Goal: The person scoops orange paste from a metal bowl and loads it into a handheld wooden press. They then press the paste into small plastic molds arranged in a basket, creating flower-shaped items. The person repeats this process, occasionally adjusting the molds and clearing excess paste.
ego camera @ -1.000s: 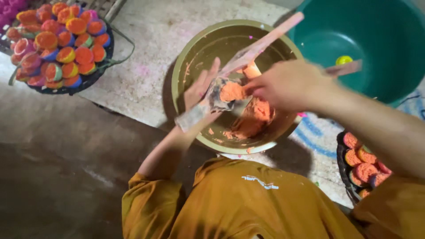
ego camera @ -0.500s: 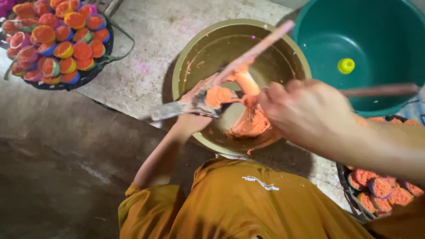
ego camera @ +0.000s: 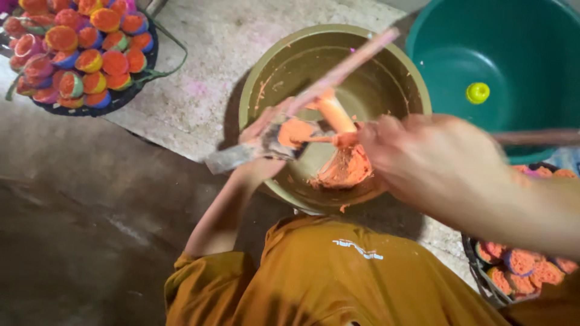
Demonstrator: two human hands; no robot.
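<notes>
Both hands work over a brass-coloured bowl (ego camera: 260,90) set on a pale stone slab (ego camera: 211,42). Left hand (ego camera: 266,142), at the bowl's near-left rim, is closed around a small cup (ego camera: 293,134) packed with orange paste (ego camera: 347,169), and a flat metal scraper (ego camera: 232,158) sticks out from under that hand to the left, over the slab's edge. Right hand (ego camera: 432,160), blurred, reaches in from the right with its fingers curled shut on something at the cup's side; what it grips cannot be made out. More of the paste lies heaped in the bottom of the bowl, just beside the right fingertips. A long pink stick (ego camera: 353,60) leans across the bowl from its middle up to the far-right rim.

To the right of the bowl stands a large teal basin (ego camera: 544,48) with a small yellow cap (ego camera: 477,92) lying in it. At the top left a dark basket (ego camera: 130,96) holds many small cups filled with orange, pink, blue and green paste. At the lower right another basket (ego camera: 480,284), partly cut off, holds orange-filled cups. The person wears an orange-brown shirt (ego camera: 326,284)
</notes>
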